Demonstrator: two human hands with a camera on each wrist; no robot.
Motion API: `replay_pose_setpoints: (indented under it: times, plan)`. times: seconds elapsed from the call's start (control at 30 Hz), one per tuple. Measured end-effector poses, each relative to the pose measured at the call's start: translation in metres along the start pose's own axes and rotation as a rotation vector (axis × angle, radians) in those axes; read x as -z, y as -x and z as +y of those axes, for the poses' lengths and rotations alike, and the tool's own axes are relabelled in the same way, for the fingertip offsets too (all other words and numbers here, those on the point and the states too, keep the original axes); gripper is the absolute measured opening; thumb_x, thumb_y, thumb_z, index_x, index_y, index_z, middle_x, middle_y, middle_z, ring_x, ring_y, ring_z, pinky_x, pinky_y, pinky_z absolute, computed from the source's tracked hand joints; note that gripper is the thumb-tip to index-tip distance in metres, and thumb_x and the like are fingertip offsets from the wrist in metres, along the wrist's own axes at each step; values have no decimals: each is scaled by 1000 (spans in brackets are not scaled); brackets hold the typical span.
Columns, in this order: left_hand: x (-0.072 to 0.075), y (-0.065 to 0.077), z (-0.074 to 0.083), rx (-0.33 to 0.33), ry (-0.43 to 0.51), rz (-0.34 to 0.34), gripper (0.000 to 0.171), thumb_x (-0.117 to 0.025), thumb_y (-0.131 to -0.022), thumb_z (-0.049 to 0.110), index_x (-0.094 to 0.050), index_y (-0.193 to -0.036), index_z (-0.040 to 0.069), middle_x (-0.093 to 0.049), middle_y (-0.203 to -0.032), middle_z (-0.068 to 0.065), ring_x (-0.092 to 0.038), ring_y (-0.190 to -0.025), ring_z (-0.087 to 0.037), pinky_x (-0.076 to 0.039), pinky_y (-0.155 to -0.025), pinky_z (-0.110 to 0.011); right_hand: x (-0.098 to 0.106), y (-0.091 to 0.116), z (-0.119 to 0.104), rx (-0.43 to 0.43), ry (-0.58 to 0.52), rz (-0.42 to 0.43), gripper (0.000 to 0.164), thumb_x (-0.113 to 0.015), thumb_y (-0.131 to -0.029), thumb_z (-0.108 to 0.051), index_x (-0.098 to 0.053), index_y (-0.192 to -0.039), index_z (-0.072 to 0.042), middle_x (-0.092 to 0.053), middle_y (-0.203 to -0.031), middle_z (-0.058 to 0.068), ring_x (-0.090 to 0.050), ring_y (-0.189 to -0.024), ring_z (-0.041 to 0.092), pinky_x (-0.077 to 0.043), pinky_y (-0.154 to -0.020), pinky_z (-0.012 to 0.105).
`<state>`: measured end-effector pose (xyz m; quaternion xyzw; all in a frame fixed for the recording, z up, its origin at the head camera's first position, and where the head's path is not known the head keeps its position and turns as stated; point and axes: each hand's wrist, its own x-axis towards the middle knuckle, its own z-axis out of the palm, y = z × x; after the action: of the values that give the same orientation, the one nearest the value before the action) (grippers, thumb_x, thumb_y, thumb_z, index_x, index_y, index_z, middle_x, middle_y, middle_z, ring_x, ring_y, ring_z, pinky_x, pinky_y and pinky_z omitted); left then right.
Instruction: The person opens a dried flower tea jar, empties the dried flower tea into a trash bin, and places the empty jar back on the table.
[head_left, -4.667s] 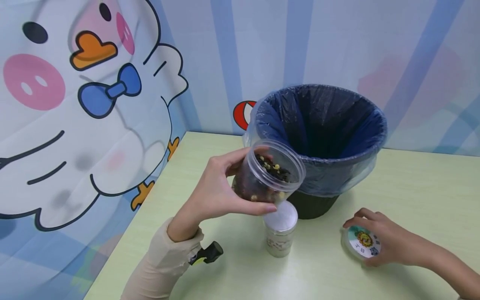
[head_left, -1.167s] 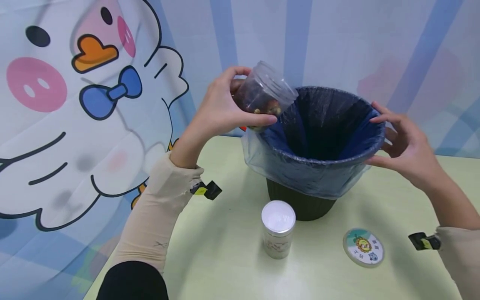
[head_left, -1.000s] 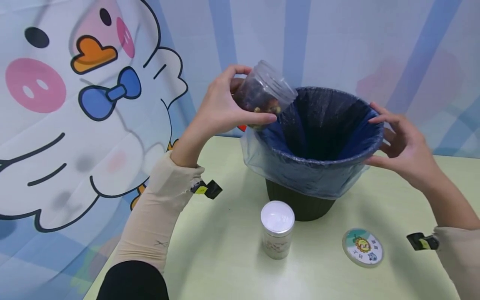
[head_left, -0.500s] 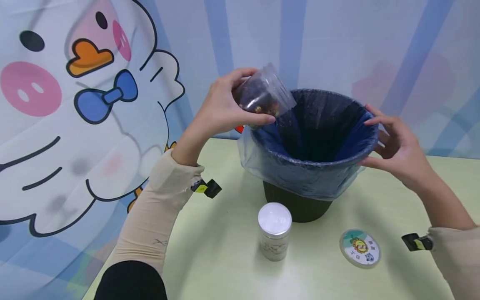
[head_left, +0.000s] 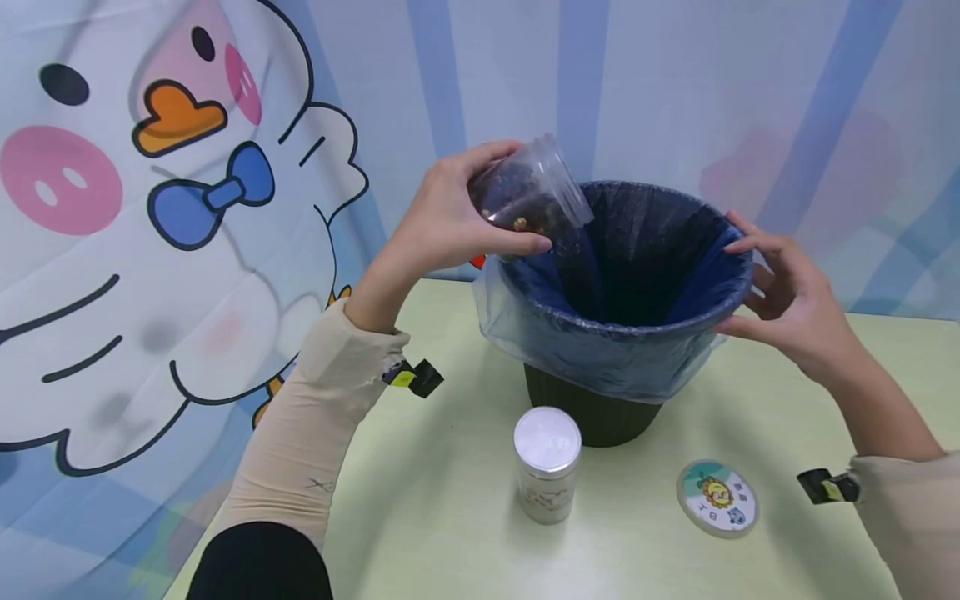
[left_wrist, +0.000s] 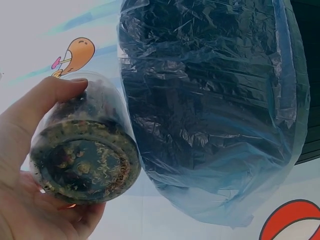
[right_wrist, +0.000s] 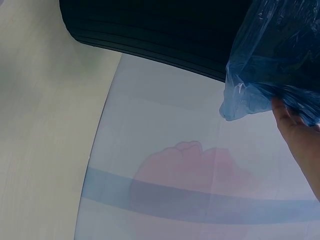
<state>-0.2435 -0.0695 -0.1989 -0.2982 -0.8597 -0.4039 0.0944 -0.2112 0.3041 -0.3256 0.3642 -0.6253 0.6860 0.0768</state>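
Observation:
My left hand (head_left: 446,212) grips a clear plastic jar (head_left: 534,187), tilted on its side with its open mouth towards the trash can (head_left: 592,408). In the left wrist view the base of the jar (left_wrist: 87,167) shows dark contents with yellowish bits, like dried flower tea. The mouth is over the left part of the can's rim. A blue plastic bag (head_left: 622,358) lines the can and folds over its rim. On the other side my right hand (head_left: 795,304) holds the rim through the bag, thumb outside. The right wrist view shows its fingers (right_wrist: 280,112) against the bag.
A canister with a white top (head_left: 546,467) stands in front of the can on the pale table (head_left: 450,517). To its right lies a round lid (head_left: 717,498) with a sunflower picture. A cartoon-printed backdrop (head_left: 337,75) rises behind and at the left.
Earlier my right hand was on the round lid and the jar was lower, in front of the can. Since then the jar has risen to the rim and tipped further; my right hand has moved to the rim.

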Motion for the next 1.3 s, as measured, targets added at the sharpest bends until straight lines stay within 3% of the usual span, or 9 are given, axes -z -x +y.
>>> replay_pose_setpoints:
  times: [0.33, 0.63, 0.93, 1.3]
  plan:
    - [-2, -6, 2, -30, -99, -25, 94, -93, -66, 36, -48, -148, 22, -52, -142, 3, -52, -118, -13, -47, -92, -33, -1, 0, -1, -5, 4, 3, 75, -65, -71, 35, -43, -138, 9, -15, -165, 11, -26, -147, 28, -41, -104, 22]
    - [-3, -9, 5, -82, -130, -37, 92, -94, -66, 32, -51, -146, 21, -52, -144, 4, -50, -123, -11, -44, -97, -31, -3, 0, -1, 6, -9, 16, 74, -66, -72, 33, -43, -138, 9, -15, -165, 12, -27, -147, 28, -41, -104, 23]
    - [-6, -11, 4, -78, -137, -36, 91, -94, -66, 33, -51, -146, 21, -54, -140, 2, -50, -120, -15, -47, -92, -33, -7, 1, -1, -17, 0, 66, 77, -69, -73, 30, -37, -141, 13, -16, -164, 13, -26, -147, 30, -42, -104, 25]
    - [-8, -12, 8, -134, -159, -82, 90, -93, -68, 22, -50, -147, 20, -52, -138, -3, -49, -119, -17, -50, -86, -32, -6, 2, 0, -12, 1, 65, 77, -67, -72, 32, -37, -141, 14, -17, -164, 13, -28, -147, 29, -42, -104, 25]
